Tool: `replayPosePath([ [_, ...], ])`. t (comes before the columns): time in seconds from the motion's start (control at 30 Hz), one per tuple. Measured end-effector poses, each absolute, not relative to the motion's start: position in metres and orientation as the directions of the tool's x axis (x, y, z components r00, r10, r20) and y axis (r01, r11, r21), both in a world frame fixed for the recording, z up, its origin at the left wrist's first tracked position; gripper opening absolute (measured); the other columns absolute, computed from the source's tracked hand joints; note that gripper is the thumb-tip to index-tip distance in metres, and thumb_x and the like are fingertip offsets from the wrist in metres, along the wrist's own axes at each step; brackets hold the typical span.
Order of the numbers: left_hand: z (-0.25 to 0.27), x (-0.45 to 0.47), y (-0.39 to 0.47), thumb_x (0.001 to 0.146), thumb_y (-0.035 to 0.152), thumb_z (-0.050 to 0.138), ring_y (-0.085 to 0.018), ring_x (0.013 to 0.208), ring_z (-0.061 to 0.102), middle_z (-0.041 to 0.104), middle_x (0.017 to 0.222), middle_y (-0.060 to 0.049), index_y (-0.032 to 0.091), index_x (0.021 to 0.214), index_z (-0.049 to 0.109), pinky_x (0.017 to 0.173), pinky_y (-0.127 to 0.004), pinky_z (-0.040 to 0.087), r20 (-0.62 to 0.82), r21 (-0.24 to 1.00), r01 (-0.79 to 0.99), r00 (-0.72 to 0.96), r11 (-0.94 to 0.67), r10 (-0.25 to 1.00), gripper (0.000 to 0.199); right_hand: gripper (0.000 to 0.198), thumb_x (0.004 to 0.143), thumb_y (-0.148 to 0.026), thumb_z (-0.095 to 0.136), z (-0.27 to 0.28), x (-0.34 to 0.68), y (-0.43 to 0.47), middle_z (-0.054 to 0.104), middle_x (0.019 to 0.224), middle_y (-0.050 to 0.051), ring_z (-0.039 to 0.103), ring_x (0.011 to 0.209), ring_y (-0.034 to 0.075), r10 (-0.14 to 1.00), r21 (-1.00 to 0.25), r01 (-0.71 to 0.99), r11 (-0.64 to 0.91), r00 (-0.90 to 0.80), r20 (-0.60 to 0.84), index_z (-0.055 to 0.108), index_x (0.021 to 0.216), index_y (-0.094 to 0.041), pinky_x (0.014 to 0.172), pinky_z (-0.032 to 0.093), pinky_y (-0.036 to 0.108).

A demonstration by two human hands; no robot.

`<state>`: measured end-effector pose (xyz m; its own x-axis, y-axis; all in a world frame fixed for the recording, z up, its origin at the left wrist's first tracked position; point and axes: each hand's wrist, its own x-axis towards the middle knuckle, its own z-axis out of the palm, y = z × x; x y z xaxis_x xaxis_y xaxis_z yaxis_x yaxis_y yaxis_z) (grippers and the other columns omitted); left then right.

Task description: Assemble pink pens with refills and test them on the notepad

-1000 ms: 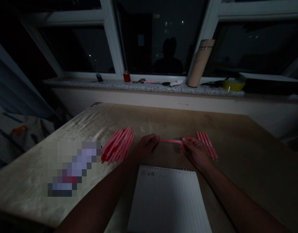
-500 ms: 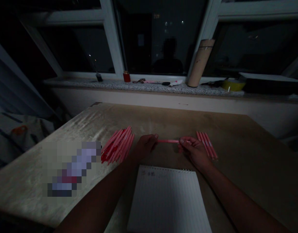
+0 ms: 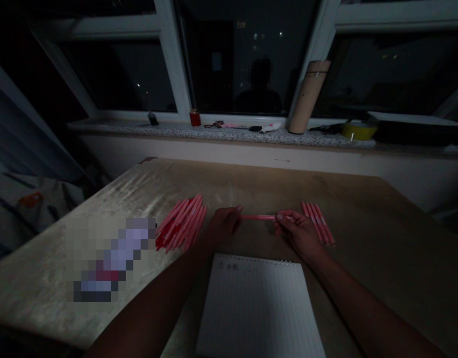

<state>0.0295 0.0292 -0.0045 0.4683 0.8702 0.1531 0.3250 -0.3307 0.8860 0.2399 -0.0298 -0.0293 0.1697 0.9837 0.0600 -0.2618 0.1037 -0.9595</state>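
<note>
A slim pink pen [image 3: 258,217] is stretched level between my two hands above the table. My left hand [image 3: 226,222] closes on its left end, which the fingers hide. At its right end, my right hand [image 3: 296,229] pinches it between thumb and fingers. A loose pile of similar pink pens [image 3: 184,223] lies left of my left hand, with red showing among them. Just beyond my right hand, several pink pens [image 3: 318,223] lie side by side in a row. A ruled spiral notepad [image 3: 261,308] with some handwriting near its top lies between my forearms.
A blurred-out long object [image 3: 117,258] lies on the table [image 3: 244,184] at the left. Along the windowsill [image 3: 169,130] stand a red jar [image 3: 194,118], a tall tan cylinder [image 3: 310,97] and a yellow tape roll [image 3: 359,131]. A curtain [image 3: 24,134] hangs at the far left.
</note>
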Motion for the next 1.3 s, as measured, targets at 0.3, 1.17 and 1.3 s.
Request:
replayPosePath([
  [0.3, -0.0081, 0.0296, 0.0306, 0.087, 0.049, 0.036, -0.009, 0.051, 0.043, 0.044, 0.052, 0.003, 0.016, 0.061, 0.047, 0.051, -0.022, 0.032, 0.212, 0.859, 0.319, 0.491, -0.401, 0.845, 0.044, 0.020, 0.069, -0.034, 0.072, -0.0295, 0.2399, -0.0291, 0.067, 0.065, 0.000, 0.058, 0.052, 0.012, 0.984, -0.957, -0.270, 0.108, 0.167, 0.064, 0.065, 0.080, -0.019, 0.053, 0.044, 0.025],
  [1.17, -0.0097, 0.0305, 0.0314, 0.088, 0.052, 0.032, -0.010, 0.046, 0.047, 0.047, 0.046, 0.001, 0.014, 0.056, 0.054, 0.050, -0.022, 0.035, 0.148, 0.890, 0.319, 0.473, -0.325, 0.868, 0.055, 0.018, 0.070, -0.032, 0.072, -0.0328, 0.2410, -0.0299, 0.067, 0.066, 0.000, 0.058, 0.052, 0.011, 0.986, -0.955, -0.275, 0.111, 0.150, 0.072, 0.065, 0.081, -0.020, 0.053, 0.044, 0.023],
  [1.3, -0.0108, 0.0294, 0.0332, 0.087, 0.054, 0.030, -0.010, 0.044, 0.048, 0.048, 0.042, 0.000, 0.014, 0.047, 0.051, 0.050, -0.023, 0.037, 0.098, 0.901, 0.337, 0.457, -0.274, 0.884, 0.061, 0.019, 0.069, -0.032, 0.072, -0.0335, 0.2413, -0.0291, 0.067, 0.065, 0.000, 0.058, 0.052, 0.012, 0.986, -0.954, -0.280, 0.105, 0.152, 0.064, 0.064, 0.080, -0.019, 0.052, 0.044, 0.024],
])
